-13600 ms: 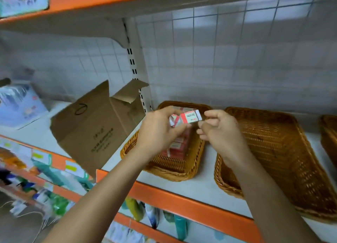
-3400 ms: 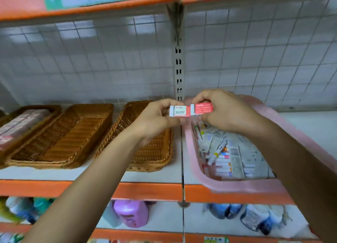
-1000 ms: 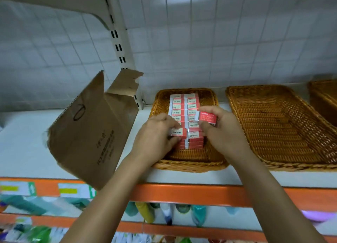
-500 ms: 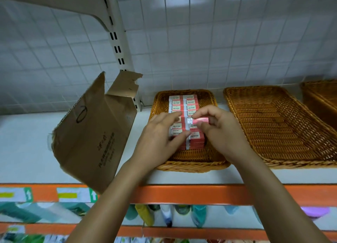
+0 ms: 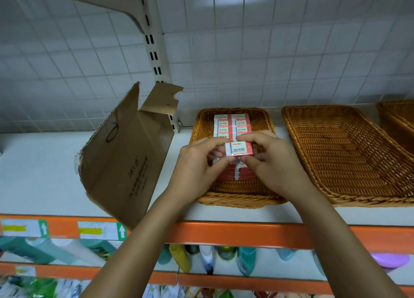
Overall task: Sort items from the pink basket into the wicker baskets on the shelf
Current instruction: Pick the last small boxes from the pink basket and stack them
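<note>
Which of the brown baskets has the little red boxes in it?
The left basket, beside the cardboard box: it holds rows of red boxes. The middle basket and the one at the right edge show only bare weave.

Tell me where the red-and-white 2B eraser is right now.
In the head view, near centre, the red-and-white 2B eraser is pinched between the left hand and right hand above the stacked erasers in the small wicker basket.

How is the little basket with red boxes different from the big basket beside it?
The little basket holds rows of red-and-white boxes; the big basket holds nothing. The little basket is narrower than the big basket. The left hand and right hand hold one box over the little basket, not the big basket. Both are brown wicker.
</note>
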A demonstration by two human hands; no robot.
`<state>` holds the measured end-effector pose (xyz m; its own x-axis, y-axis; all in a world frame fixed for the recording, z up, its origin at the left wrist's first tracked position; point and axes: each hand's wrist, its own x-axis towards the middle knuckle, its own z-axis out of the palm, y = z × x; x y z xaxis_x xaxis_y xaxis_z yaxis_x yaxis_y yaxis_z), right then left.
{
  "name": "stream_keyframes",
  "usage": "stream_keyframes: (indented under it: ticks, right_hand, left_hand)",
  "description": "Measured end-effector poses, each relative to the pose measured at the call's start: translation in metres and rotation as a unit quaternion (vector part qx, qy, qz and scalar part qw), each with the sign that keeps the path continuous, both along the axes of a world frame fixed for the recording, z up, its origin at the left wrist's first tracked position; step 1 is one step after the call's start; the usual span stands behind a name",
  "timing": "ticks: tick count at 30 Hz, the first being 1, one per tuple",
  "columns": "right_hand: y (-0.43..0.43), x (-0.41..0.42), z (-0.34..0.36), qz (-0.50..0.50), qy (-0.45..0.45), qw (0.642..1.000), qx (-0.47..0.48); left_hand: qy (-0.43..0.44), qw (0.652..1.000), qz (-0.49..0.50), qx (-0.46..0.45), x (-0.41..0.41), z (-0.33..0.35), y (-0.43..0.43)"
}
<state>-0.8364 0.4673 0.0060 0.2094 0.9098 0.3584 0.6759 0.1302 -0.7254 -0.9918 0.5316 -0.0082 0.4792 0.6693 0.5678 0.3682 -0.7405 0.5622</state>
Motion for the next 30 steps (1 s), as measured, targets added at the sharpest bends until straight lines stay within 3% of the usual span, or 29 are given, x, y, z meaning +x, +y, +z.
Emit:
stream_keyframes:
  ticks: [5,11,30]
  right_hand:
    - [-0.004,0.012,0.003,-0.091,-0.183,0.976,-0.079]
    - [-0.005,0.009,0.003,-0.082,-0.251,0.958,-0.115]
    - [0.000,0.001,0.000,-0.100,-0.238,0.955,-0.149]
  left_hand:
    - [0.148,0.987,0.067,-0.015,0.002,0.003,-0.001]
    - [0.232,0.966,0.114,-0.027,0.007,-0.001,-0.001]
    - [0.236,0.957,0.162,-0.043,0.008,0.004,0.001]
